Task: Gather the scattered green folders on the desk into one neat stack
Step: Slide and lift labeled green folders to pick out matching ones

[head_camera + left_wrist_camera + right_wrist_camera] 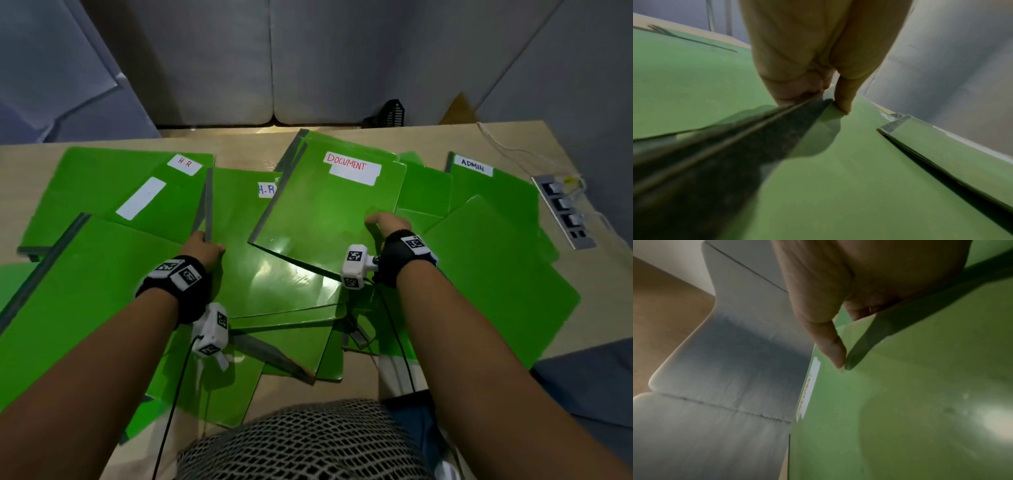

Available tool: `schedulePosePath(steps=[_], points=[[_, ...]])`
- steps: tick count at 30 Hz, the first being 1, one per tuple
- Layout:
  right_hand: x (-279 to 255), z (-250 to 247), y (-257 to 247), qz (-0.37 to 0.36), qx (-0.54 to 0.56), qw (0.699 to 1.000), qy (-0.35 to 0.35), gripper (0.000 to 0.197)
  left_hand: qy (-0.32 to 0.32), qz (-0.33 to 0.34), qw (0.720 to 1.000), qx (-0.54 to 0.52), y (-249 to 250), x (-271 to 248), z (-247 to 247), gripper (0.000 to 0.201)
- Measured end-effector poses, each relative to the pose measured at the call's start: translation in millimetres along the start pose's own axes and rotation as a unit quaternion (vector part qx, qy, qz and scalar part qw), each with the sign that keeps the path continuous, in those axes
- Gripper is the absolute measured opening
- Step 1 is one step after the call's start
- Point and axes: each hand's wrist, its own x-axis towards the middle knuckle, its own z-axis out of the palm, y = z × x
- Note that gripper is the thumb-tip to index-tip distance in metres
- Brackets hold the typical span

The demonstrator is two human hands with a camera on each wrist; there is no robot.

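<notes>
Several green folders lie scattered and overlapping across the desk (239, 144). My left hand (202, 245) pinches the grey spine edge of a middle folder (239, 233) labelled "H.R"; in the left wrist view the thumb (844, 97) lies on its green cover while the fingers curl under the spine (777, 123). My right hand (387, 224) grips the right edge of the "DOCUMENT" folder (325, 212), thumb on top. The right wrist view shows that thumb (830, 345) on the cover (900, 402), the fingers beneath the edge. More folders marked "H R" (113, 185) and "ADMIN" (493, 192) flank them.
A power strip (561, 212) with a white cable sits at the desk's right edge. A black mesh tray (390, 113) stands behind the desk near grey partition panels (212, 68). A mesh chair back (308, 445) is at the bottom.
</notes>
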Motion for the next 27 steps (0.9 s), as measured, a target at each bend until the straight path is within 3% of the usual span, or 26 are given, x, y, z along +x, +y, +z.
schedulePosePath(steps=[4, 9, 13, 16, 20, 23, 27], points=[[-4, -6, -9, -0.032, -0.001, 0.999, -0.031, 0.047, 0.002, 0.013, 0.999, -0.039, -2, -1, -2, 0.044], [-3, -40, -9, -0.091, -0.07, 0.993, 0.002, 0.044, 0.105, 0.042, 0.984, -0.135, 15, -7, -25, 0.037], [-6, -58, 1, -0.061, -0.101, 0.992, 0.041, 0.038, 0.202, 0.135, 0.97, 0.03, 53, -22, -58, 0.033], [-8, -58, 20, -0.112, -0.305, 0.945, 0.037, 0.039, 0.244, 0.203, 0.937, 0.146, 93, -43, -70, 0.029], [-8, -55, 21, -0.069, -0.22, 0.973, 0.031, 0.039, 0.307, 0.282, 0.889, 0.188, 140, -80, -75, 0.03], [-15, -60, 17, -0.059, -0.221, 0.973, 0.036, 0.043, 0.295, 0.298, 0.901, 0.109, 157, -87, -82, 0.032], [-16, -62, 25, -0.041, -0.147, 0.988, -0.007, 0.04, 0.194, 0.273, 0.942, -0.01, 144, -69, -68, 0.015]])
